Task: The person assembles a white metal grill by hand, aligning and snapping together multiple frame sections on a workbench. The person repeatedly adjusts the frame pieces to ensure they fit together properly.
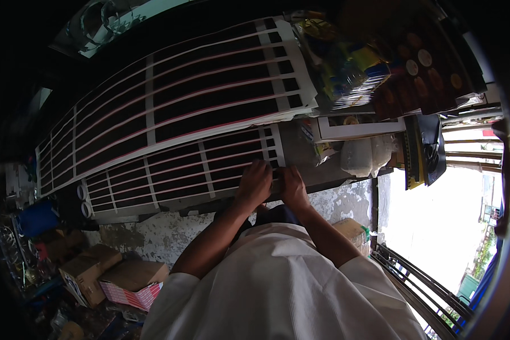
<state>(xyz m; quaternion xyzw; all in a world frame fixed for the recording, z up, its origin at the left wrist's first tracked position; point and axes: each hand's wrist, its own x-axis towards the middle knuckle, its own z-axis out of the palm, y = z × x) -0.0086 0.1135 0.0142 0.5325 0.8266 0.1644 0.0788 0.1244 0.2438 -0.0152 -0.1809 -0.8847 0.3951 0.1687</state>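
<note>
A long printed sheet (181, 157) with dark panels between pale strips lies on the table in front of me. My left hand (256, 182) is at its near right corner, fingers curled over the sheet's edge. Just beyond the end of that sheet, my right hand (293, 186) is also closed, its fingertips drawn together close to the left hand. Whatever is pinched between the fingers is too dark and small to make out. Farther back, a larger stack of similar sheets (215, 116) overlaps the far side of the lower sheet.
Shiny wrapped packages (357, 68) and a white box (360, 129) stand at the right end, with a white plastic bag (365, 154) beside them. Cardboard boxes (133, 272) sit on the floor at lower left. Metal bars (419, 289) border the bright opening on the right.
</note>
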